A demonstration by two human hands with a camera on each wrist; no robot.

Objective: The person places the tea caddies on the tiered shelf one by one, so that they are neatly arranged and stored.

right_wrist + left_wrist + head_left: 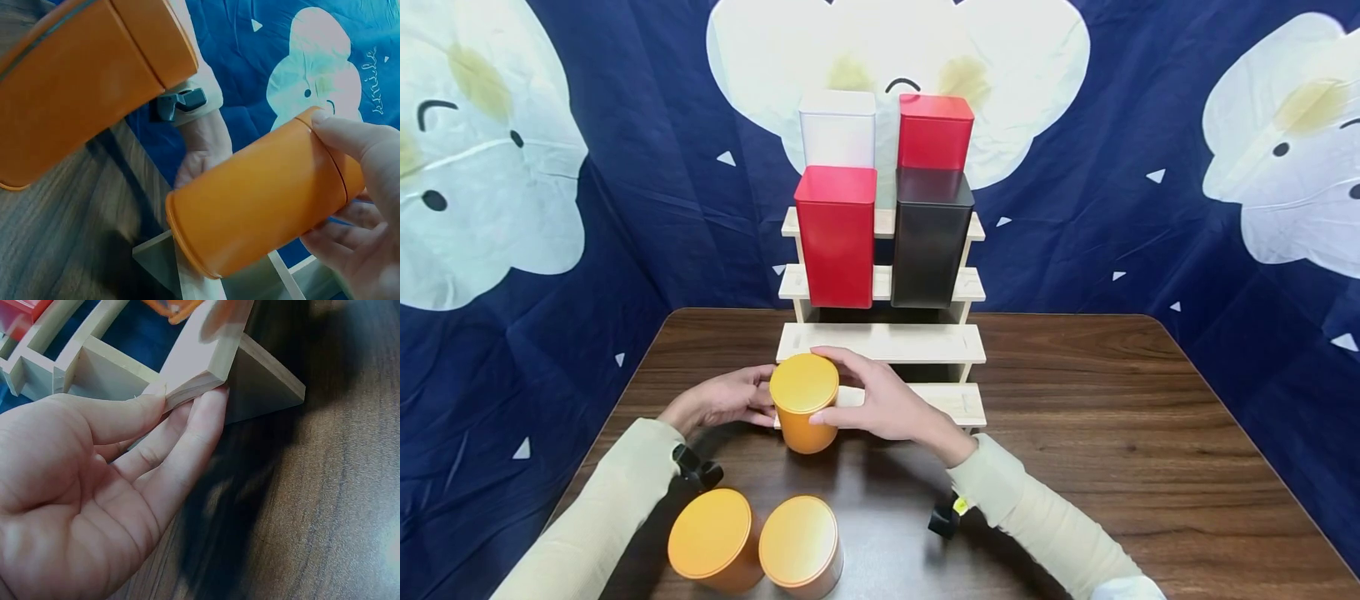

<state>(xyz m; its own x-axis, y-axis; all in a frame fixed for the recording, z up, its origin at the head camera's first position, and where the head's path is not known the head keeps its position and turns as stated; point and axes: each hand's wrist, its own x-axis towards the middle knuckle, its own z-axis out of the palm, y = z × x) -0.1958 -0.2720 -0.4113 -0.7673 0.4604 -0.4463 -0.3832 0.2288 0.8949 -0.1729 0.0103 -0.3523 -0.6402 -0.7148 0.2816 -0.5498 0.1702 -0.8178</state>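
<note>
My right hand (891,404) grips an orange cylindrical canister (805,427) by its upper part, thumb on the near side and fingers round the far side. In the head view the canister overlaps the left part of the lowest step of a pale wooden stepped rack (880,342). The right wrist view shows the canister (262,200) tilted in the picture, with the thumb near its lid seam. With thumb and fingers, my left hand (94,481) pinches the left end of the lowest step board (197,362). From the head, the canister hides part of this hand's fingertips.
Two more orange canisters (711,533) (799,542) stand near the table's front edge. On the rack's upper steps stand a red tin (835,242) and a black tin (931,242), with a white tin (838,129) and another red tin (934,133) behind. A blue cloth hangs around the wooden table (1112,433).
</note>
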